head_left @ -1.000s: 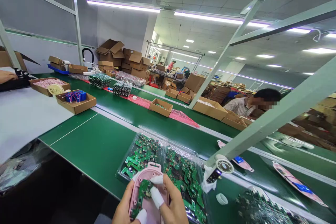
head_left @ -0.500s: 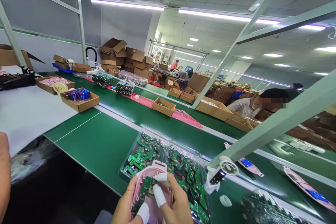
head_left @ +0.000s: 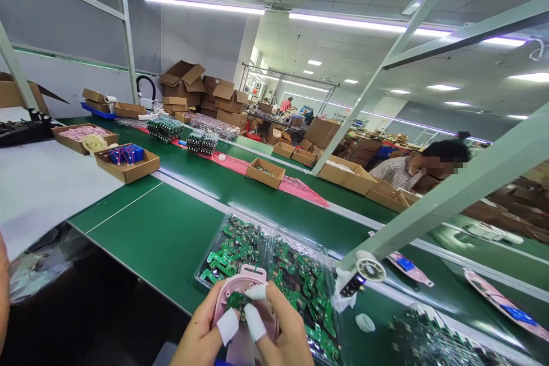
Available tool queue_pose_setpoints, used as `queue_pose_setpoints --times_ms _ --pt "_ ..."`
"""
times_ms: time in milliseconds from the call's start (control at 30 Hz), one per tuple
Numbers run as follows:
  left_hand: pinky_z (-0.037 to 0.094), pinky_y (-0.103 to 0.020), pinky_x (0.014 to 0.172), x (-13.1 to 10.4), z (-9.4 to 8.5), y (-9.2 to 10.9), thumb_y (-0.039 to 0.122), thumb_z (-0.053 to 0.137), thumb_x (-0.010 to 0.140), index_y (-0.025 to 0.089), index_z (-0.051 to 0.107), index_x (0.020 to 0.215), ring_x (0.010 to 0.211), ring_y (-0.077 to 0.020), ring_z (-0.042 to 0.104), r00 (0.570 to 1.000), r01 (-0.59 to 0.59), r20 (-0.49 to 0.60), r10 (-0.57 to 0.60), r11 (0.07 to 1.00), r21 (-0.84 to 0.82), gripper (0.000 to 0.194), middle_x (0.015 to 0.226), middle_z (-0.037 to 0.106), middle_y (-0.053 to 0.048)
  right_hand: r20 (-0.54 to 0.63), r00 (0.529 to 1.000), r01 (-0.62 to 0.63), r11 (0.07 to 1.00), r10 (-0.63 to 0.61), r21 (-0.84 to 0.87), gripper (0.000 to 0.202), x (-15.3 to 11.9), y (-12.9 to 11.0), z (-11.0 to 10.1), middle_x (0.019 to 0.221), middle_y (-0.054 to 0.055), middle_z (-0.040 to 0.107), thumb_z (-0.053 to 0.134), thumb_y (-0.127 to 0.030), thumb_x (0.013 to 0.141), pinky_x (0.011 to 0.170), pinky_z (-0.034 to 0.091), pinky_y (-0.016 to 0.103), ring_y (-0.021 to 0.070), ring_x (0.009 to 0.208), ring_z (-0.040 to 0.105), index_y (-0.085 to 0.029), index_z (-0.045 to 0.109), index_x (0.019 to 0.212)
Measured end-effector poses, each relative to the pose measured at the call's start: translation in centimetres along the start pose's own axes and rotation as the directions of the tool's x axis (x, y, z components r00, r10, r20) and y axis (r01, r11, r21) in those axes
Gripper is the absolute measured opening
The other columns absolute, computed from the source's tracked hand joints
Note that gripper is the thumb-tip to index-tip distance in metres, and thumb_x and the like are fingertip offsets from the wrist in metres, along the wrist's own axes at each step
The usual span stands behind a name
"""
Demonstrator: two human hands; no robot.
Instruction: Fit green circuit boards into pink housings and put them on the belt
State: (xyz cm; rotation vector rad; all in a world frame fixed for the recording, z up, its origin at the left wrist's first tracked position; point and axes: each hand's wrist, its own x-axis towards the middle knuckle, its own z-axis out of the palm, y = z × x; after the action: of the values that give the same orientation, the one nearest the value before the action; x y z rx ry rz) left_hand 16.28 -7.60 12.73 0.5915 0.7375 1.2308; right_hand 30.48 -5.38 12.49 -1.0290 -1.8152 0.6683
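My left fingers (head_left: 227, 326) are closed around the pink shell (head_left: 241, 278), in front of the board tray (head_left: 198, 281). My right fingers (head_left: 255, 323), slightly apart, touch the green board (head_left: 234, 301) inside; gripping, I cannot tell. Better keep the shell steady, press gently.

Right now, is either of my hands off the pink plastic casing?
No, the left hand and right hand both hold the pink plastic casing.

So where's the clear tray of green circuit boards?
In the head view, the tray lies at lower centre on the green bench, partly hidden behind the held pink shell and left of the white fan.
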Motion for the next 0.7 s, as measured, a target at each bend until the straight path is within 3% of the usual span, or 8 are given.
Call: queue_pose_setpoints --times_ms 133,333,500,600,700 --pt "0.037 -0.036 0.107 0.0 0.6 0.1 0.036 0.081 0.067 0.034 0.074 0.106 0.118 -0.0273 0.060 1.000 -0.020 -0.023 0.018 0.997 -0.079 0.040 0.115 0.074 0.000 0.010 0.999 -0.032 0.999 0.031 0.012 0.014 0.0 -0.2 0.2 0.090 -0.001 0.064 0.049 -0.022 0.088 0.075 0.048 0.019 0.0120 0.081 0.064 -0.026 0.059 0.097" --pt "0.044 -0.033 0.101 0.1 0.7 0.0 0.041 0.080 0.067 0.029 0.075 0.105 0.116 -0.0281 0.062 0.987 -0.122 -0.097 0.128 0.991 0.059 0.040 0.111 0.076 -0.002 0.083 0.992 -0.095 0.994 0.091 0.054 0.023 0.0 -0.6 0.1 0.101 0.003 0.065 0.049 -0.022 0.084 0.086 0.048 0.023 0.0155 0.097 0.064 -0.024 0.058 0.106" --pt "0.038 -0.035 0.108 0.1 0.3 -0.7 0.044 0.076 0.070 0.027 0.073 0.110 0.124 -0.0283 0.056 0.979 -0.173 -0.102 0.178 0.983 0.052 0.043 0.122 0.071 -0.003 0.049 0.976 -0.217 0.967 0.212 0.135 0.023 -0.3 -0.3 0.3 0.107 0.004 0.069 0.054 -0.024 0.080 0.089 0.050 0.023 0.0185 0.103 0.065 -0.022 0.063 0.101" --pt "0.037 -0.036 0.109 0.0 0.3 -1.0 0.024 0.075 0.065 0.026 0.072 0.110 0.124 -0.0277 0.056 0.981 -0.154 -0.115 0.154 0.988 0.009 0.046 0.121 0.072 -0.002 0.002 0.971 -0.235 0.963 0.237 0.135 0.025 -0.4 0.0 0.3 0.106 0.004 0.070 0.058 -0.023 0.077 0.090 0.050 0.023 0.0195 0.103 0.065 -0.022 0.064 0.102" --pt "0.037 -0.034 0.109 0.0 0.3 -1.0 0.005 0.064 0.053 0.025 0.070 0.108 0.122 -0.0262 0.057 0.976 -0.152 -0.148 0.160 0.986 0.064 0.059 0.117 0.073 0.000 0.014 0.988 -0.154 0.975 0.154 0.158 0.021 -0.2 -0.3 0.2 0.097 0.002 0.070 0.058 -0.023 0.078 0.082 0.052 0.022 0.0169 0.089 0.068 -0.022 0.064 0.098"
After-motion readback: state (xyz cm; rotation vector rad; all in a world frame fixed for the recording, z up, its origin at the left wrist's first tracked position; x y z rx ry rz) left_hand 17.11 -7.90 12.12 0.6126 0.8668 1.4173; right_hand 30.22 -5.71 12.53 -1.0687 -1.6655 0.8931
